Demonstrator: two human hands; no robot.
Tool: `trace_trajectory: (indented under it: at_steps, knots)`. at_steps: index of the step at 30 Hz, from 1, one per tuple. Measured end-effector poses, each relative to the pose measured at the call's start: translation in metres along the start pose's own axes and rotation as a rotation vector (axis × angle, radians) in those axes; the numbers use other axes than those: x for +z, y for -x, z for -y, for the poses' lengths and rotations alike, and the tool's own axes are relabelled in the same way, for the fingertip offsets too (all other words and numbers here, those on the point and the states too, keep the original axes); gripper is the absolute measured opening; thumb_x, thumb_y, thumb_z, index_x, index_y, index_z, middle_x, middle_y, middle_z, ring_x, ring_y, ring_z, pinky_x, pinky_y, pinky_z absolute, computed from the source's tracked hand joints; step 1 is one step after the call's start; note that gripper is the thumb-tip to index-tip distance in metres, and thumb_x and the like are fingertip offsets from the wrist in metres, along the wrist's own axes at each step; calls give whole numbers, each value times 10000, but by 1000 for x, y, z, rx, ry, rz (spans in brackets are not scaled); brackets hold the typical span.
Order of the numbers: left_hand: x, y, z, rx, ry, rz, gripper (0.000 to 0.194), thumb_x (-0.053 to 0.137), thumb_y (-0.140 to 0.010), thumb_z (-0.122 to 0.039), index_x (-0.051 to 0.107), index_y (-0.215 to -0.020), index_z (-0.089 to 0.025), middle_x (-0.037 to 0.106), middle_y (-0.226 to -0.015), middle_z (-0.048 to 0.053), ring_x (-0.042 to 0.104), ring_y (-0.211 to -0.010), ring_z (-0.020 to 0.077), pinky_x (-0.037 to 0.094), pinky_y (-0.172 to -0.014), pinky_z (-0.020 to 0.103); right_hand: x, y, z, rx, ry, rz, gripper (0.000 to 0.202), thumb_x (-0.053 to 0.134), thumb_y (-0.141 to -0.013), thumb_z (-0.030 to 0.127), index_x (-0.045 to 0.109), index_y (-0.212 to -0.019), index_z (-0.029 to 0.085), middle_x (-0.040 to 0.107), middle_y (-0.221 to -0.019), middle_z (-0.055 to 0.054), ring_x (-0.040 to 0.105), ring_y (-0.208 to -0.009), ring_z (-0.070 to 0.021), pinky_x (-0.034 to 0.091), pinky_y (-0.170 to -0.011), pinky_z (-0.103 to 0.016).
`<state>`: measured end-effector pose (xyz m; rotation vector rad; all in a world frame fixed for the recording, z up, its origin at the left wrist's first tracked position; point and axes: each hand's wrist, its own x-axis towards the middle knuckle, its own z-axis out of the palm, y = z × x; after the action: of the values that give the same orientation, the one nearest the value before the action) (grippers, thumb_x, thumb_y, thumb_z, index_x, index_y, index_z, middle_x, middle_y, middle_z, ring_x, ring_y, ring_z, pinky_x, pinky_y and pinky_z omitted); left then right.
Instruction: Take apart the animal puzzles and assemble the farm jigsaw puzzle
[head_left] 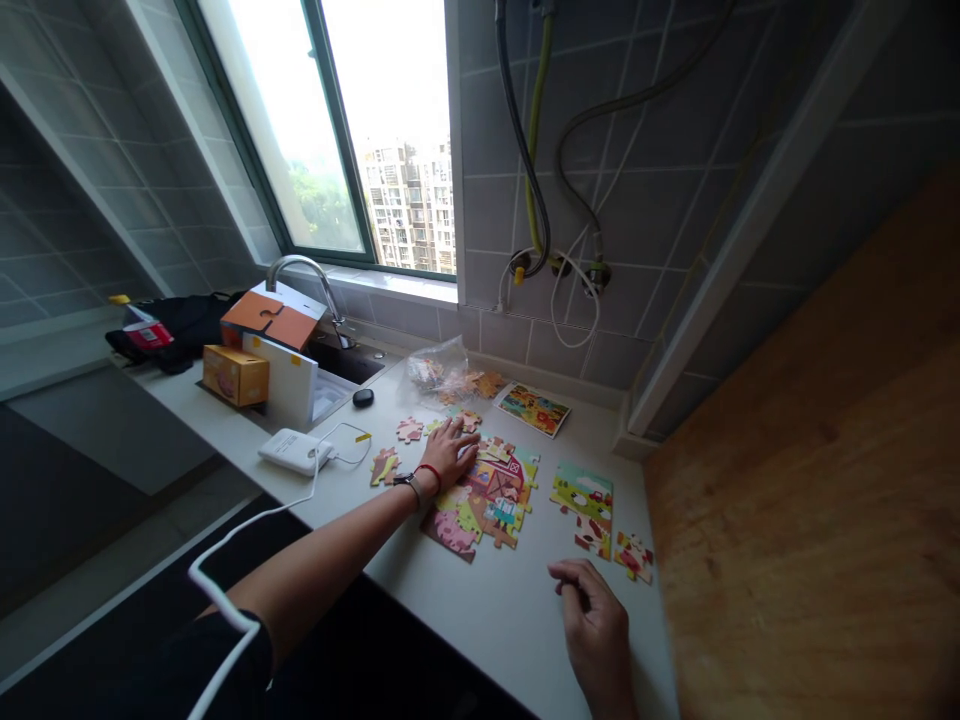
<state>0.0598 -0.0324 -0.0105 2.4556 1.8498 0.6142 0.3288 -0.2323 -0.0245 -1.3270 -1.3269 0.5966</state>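
Observation:
My left hand (450,452), with a watch and a red bracelet at the wrist, lies palm down with its fingers stretched out. It rests at the upper left edge of a partly joined jigsaw puzzle (504,492) showing a barn, a pig and a figure. Several loose puzzle pieces (386,466) lie left of and beyond that hand; what is under its palm is hidden. My right hand (596,622) is loosely curled at the counter's front right, with nothing visible in it. Beyond it lie a smaller joined section (583,492) with sheep and a tractor, and a separate piece (634,556).
A clear plastic bag (435,368) of pieces and a picture card (532,409) lie at the back. A white power bank (296,451) with a cable, a black case (363,398) and boxes (236,375) stand left, near the sink faucet (307,262). A wooden panel (810,480) borders the right.

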Motion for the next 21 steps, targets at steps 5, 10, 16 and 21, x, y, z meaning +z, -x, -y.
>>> trace_trajectory:
  at_steps: [5,10,16,21]
  knots:
    - [-3,2,-2,-17,-23,-10,328,569,-1006,-349,747,-1277,-300,582,-1508,89,474,-1448,353,402,-1173,565,0,-1,0,-9,0,-2,234,537,-834,235,765,-780,225,748,-821,-56,711,-739,-214,577,-675,-282]
    - [-2,2,-2,-2,-16,-36,309,572,-978,-258,760,-1223,-266,625,-1455,101,560,-1376,299,422,-1168,514,-1,-1,1,1,9,9,237,537,-839,242,767,-788,222,749,-827,-63,711,-756,-223,579,-681,-293]
    - [-1,3,-1,-2,4,-86,291,587,-943,-226,783,-1156,-259,661,-1388,93,635,-1280,282,468,-1146,469,-2,-2,4,9,25,16,234,542,-844,257,765,-782,227,751,-829,-61,709,-758,-227,577,-694,-305]
    - [1,3,1,-6,9,-109,273,590,-928,-200,805,-1086,-259,674,-1376,72,657,-1243,273,494,-1127,444,-2,-2,7,13,20,14,239,538,-835,251,770,-782,225,753,-828,-61,712,-771,-226,576,-707,-306]
